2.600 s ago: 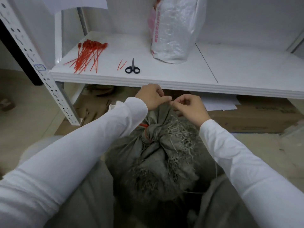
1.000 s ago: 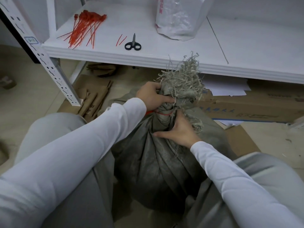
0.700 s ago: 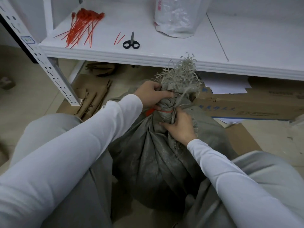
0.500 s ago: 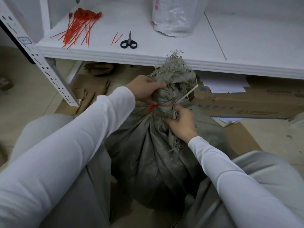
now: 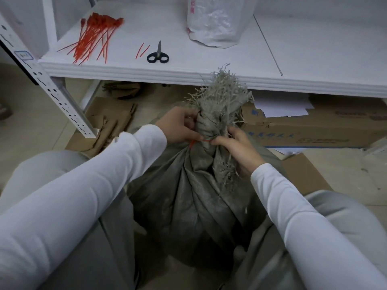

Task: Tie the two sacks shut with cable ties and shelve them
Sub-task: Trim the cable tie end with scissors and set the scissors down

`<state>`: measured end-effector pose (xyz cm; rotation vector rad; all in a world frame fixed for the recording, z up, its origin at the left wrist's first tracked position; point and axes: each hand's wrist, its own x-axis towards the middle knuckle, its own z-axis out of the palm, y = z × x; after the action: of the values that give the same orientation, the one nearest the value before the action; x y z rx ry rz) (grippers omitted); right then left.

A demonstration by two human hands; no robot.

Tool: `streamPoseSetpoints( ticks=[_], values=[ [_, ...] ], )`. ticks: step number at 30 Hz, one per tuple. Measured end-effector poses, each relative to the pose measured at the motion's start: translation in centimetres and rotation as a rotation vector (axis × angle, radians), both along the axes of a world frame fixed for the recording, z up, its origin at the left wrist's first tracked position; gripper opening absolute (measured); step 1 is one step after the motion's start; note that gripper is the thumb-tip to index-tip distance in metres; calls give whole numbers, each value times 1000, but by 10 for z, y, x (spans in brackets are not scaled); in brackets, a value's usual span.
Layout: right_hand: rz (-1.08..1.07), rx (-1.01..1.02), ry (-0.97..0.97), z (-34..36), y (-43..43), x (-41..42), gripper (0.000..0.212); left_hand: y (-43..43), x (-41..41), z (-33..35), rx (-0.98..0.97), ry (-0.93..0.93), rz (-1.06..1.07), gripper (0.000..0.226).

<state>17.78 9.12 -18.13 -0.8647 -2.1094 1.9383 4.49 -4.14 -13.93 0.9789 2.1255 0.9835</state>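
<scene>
The left hand (image 5: 178, 125), just above the middle of the frame, has its fingers curled round the gathered neck of the grey sack (image 5: 194, 195), with the thumb lying along the neck just above the red cable tie (image 5: 200, 140). The right hand (image 5: 236, 147) grips the same neck from the right. Its fingers are bent into the cloth and the tip of its forefinger touches the tie. The tie circles the neck between the two hands, and a short red tail pokes out down and to the left, under the left thumb.

Above the tie the sack's frayed mouth stands up in a ragged tuft that reaches the front edge of the shelf (image 5: 188, 74). Below it the sack's full body fills the centre of the frame, standing on the floor between the person's grey-trousered knees.

On the white shelf across the top of the frame, a white sack (image 5: 215, 19) stands at upper centre. A pair of scissors (image 5: 157, 55) lies left of it, with two cut red ends (image 5: 142, 50) just beside. A loose bundle of red cable ties (image 5: 94, 36) lies at upper left. Under the shelf on the right is a cardboard box (image 5: 324, 130) with sheets of paper (image 5: 282, 105) on top. Flattened cardboard (image 5: 109, 122) lies on the floor at left, beside the perforated upright post (image 5: 52, 86).
</scene>
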Motion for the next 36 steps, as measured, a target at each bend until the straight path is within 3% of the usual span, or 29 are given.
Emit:
streamPoseSetpoints(
  ticks=[2,5,7,9,10,11,13,15,20,22,26,29,32,36],
  values=[
    [59,145,-80,-9,2,-1,55,4,6,-15,-22,139,-2,41],
    [207,535,-330,-25,-1,0,116,7,20,-32,-48,279,-12,47],
    [255,608,-402,-34,-7,2,138,8,22,-38,-37,288,3,42],
    [192,596,-400,-43,-14,3,145,9,21,-40,-29,280,3,41],
    [146,616,-406,-49,-18,2,139,10,22,-40,-26,278,-3,42],
    [103,642,-404,-56,-18,1,119,10,22,-41,-24,277,-10,44],
    [28,645,-391,-59,-18,-2,59,11,22,-42,-10,279,-25,44],
    [2,641,-350,-58,-11,-3,37,12,21,-41,4,272,-38,43],
    [-64,638,-195,-42,-9,-2,33,6,16,-32,85,123,-44,49],
    [-105,582,-124,-38,-12,1,32,-1,19,-27,141,109,-94,61],
    [-153,485,-15,-24,-7,14,35,-18,31,-23,115,410,-258,109],
    [-160,404,78,0,-7,33,43,-22,42,-26,5,532,-222,138],
    [-138,328,164,23,-8,53,43,-14,60,-23,0,504,-129,142],
    [-136,291,263,47,-7,74,46,8,92,-10,-20,563,-27,120]
  ],
)
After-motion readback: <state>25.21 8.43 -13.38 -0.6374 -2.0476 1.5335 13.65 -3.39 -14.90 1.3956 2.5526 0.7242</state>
